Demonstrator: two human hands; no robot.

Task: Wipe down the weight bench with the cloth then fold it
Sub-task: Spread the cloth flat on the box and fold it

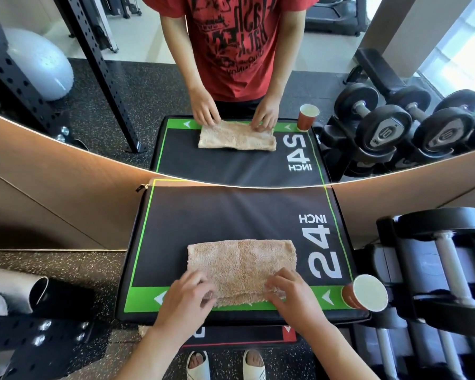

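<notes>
Both hands sit at the near edge of the cloth (240,266): the left hand (188,293) pinches its near left corner, the right hand (290,290) pinches its near right corner. That tan cloth lies folded on the black, green-bordered bench pad (203,215). Right of the cloth, a paper cup (364,293) stands on the pad's near corner. Beyond the cloth, a mirror (66,78) rises behind the pad.

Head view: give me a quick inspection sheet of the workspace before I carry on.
Surface: black padded platform with green border, marked 24 INCH, against a mirror.
Job's things: tan cloth lying folded on it.
Clutter: paper cup at the near right corner.
Hands: left hand and right hand both grip the cloth's near edge.
Cables: nothing seen.
Surroundings: dumbbell rack to the right, speckled rubber floor.
</notes>
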